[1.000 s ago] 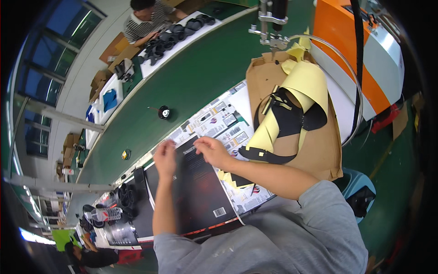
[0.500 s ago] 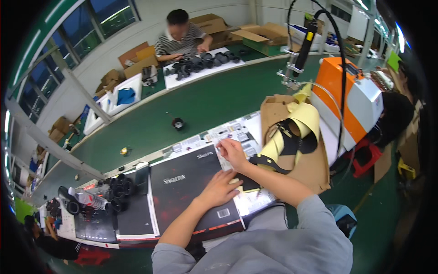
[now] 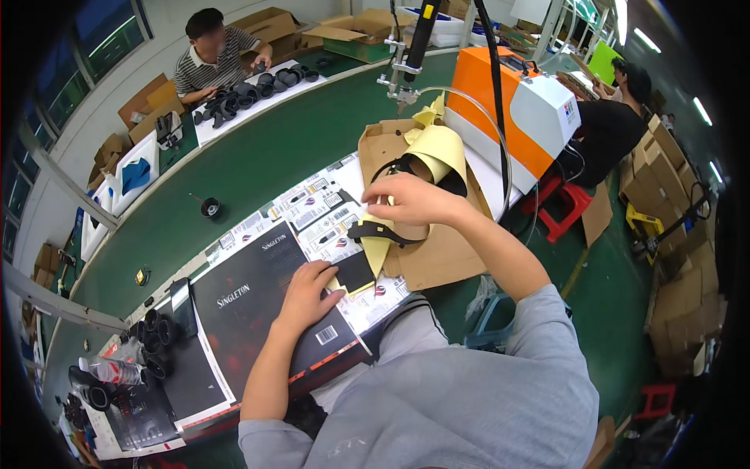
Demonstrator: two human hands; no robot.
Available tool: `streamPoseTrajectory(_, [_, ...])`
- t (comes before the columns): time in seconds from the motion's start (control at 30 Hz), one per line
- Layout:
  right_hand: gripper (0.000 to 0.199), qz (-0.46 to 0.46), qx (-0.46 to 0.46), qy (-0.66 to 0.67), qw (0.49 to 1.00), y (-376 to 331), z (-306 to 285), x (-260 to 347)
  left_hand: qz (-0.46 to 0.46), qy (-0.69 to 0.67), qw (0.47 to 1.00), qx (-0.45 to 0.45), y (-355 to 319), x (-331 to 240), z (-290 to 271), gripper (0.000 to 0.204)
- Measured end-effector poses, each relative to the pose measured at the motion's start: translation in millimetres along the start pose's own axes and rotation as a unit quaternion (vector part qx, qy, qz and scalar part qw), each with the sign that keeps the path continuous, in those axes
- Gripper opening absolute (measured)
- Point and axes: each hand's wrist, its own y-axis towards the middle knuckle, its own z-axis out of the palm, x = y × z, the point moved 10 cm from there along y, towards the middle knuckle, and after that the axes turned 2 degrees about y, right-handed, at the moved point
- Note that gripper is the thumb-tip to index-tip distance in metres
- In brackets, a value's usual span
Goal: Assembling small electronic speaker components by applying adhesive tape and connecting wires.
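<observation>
My left hand (image 3: 311, 295) lies on a black printed sheet (image 3: 248, 313), fingers stretched out and the thumb apart. By its fingertips is a flat black square piece (image 3: 356, 272) with a pale yellow edge showing. My right hand (image 3: 410, 199) is raised beside a curved black strap (image 3: 383, 232), its fingers bent inward toward the thumb. Whatever may be between those fingers is too small to make out. Beyond this hand, a loose yellow sheet roll (image 3: 439, 148) with black material inside rests on a flattened cardboard piece (image 3: 449, 266).
An orange and white machine (image 3: 508, 109) stands right of the cardboard. A dispenser-like tool (image 3: 418, 43) hangs above the bench. Black round parts (image 3: 160, 332), a bottle (image 3: 113, 370) and a phone (image 3: 183, 306) lie at left. A co-worker (image 3: 215, 62) sits across, handling dark parts.
My view has turned to the right. The right hand has moved away from the left hand, toward the strap and yellow roll. My left hand stays on the sheet, by the black square.
</observation>
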Motion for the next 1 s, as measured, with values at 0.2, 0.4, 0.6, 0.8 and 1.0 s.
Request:
streamPoseTrajectory(0.2, [0.025, 0.044, -0.001, -0.158, 0.986, -46, 8, -48, 0.002, 0.012, 1.0, -0.007, 0, 3, 4, 0.048])
streamPoseTrajectory(0.4, [0.033, 0.006, -0.015, -0.132, 0.991, -59, 31, -70, 0.032, 0.061, 0.997, 0.028, 34, -51, 37, 0.041])
streamPoseTrajectory(0.6, [0.051, 0.134, -0.031, 0.249, 0.959, -76, 44, -88, -0.221, -0.176, 0.957, 0.071, 48, -17, 33, 0.039])
streamPoseTrajectory(0.8, [0.069, 0.07, -0.035, 0.119, 0.99, -76, 44, -68, -0.125, 0.009, 0.99, 0.06, 69, -34, 57, 0.08])
streamPoseTrajectory(1.0, [0.053, 0.012, -0.053, 0.02, 0.998, -81, 44, -64, -0.209, -0.141, 0.967, -0.032, 68, -18, 50, 0.066])
